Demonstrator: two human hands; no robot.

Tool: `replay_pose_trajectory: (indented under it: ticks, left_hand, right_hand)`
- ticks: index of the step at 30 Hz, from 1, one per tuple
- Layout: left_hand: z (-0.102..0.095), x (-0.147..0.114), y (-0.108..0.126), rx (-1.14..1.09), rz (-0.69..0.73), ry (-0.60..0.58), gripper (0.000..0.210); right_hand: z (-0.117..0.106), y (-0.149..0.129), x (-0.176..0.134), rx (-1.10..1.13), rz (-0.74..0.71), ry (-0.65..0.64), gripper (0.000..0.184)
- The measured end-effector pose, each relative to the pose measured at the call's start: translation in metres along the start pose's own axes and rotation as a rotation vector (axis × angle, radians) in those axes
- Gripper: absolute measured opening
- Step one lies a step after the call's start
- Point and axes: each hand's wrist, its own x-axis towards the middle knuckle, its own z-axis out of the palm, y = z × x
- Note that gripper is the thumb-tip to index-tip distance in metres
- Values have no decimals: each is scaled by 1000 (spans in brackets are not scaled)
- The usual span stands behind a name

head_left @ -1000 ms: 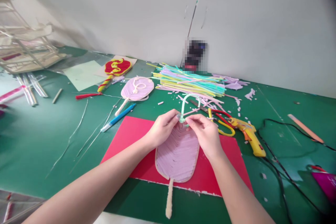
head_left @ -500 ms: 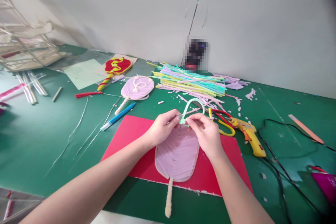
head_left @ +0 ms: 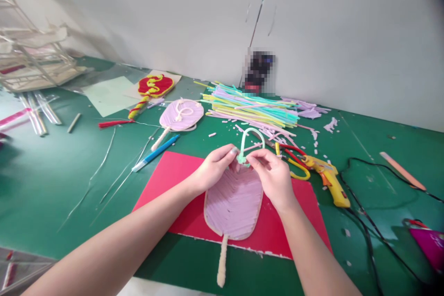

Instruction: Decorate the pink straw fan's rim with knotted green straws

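A mint-green pipe cleaner [head_left: 244, 138] is bent into a tall loop with a small knotted part at its base. My left hand [head_left: 219, 166] pinches the knotted part from the left. From the other side, my right hand [head_left: 272, 173] has thumb and fingers closed on the pipe cleaner near its lower end. Beneath both hands lies a purple fan [head_left: 236, 206] with a cream edge and a fuzzy cream handle. The fan rests on a red board [head_left: 291, 222], its handle reaching past the board's front edge. My fingers hide the fan's top edge.
Behind my hands lies a heap of coloured pipe cleaners [head_left: 249, 104]. Right of them are scissors [head_left: 301, 171] and a yellow glue gun [head_left: 329, 178] with a black cord [head_left: 364, 226]. Leftward lie a blue pen [head_left: 156, 153], another purple fan [head_left: 182, 118] and a red-and-yellow fan [head_left: 155, 87].
The green loop has become narrower, its right side shifting left toward my left hand. Both hands stay almost in the same place, still holding it.
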Motion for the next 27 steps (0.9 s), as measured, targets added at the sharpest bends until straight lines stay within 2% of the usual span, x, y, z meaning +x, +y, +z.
replay_pose_trajectory:
  ticks: [5, 13, 27]
  left_hand:
    - [1, 0, -1, -57, 36, -29, 25]
    - [-1, 1, -2, 58, 44, -4, 27]
    - [1, -1, -2, -45, 42, -26, 23]
  right_hand:
    - [1, 1, 0, -4, 3, 24, 15]
    - [2, -1, -1, 2, 1, -10, 15]
    - [2, -1, -1, -14, -25, 4, 13]
